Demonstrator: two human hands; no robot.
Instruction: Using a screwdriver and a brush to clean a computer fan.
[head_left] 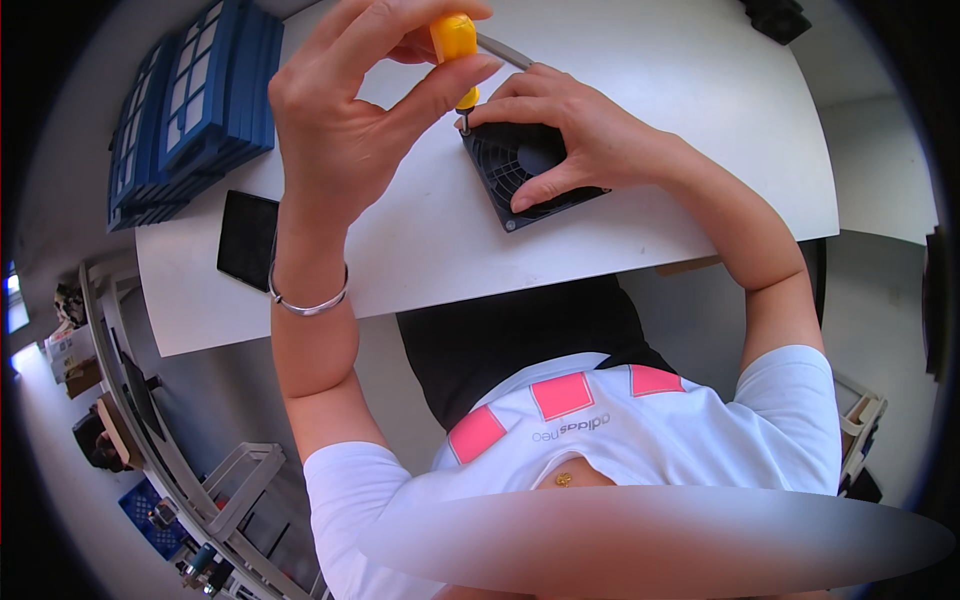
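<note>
My left hand [350, 110] pinches the yellow handle of a screwdriver [456, 40] between thumb and fingers. The screwdriver stands nearly upright, its tip at a corner of a square black cooling fan [505, 190] with a round ringed grille. My right hand [580, 130] grips the fan from above, thumb on the near part and fingers at the far edge by the tip. Part of the fan is hidden under that hand. A grey rod-like thing [505, 50] lies just beyond my fingers; its left end is hidden behind the screwdriver.
The white table [400, 270] carries a dark flat tablet-like panel [247, 238] beside my left forearm. Blue slotted bins [215, 95] are stacked at the far left. A black object [776, 18] stands at the far right corner. A grey shelf cart [240, 490] is at lower left.
</note>
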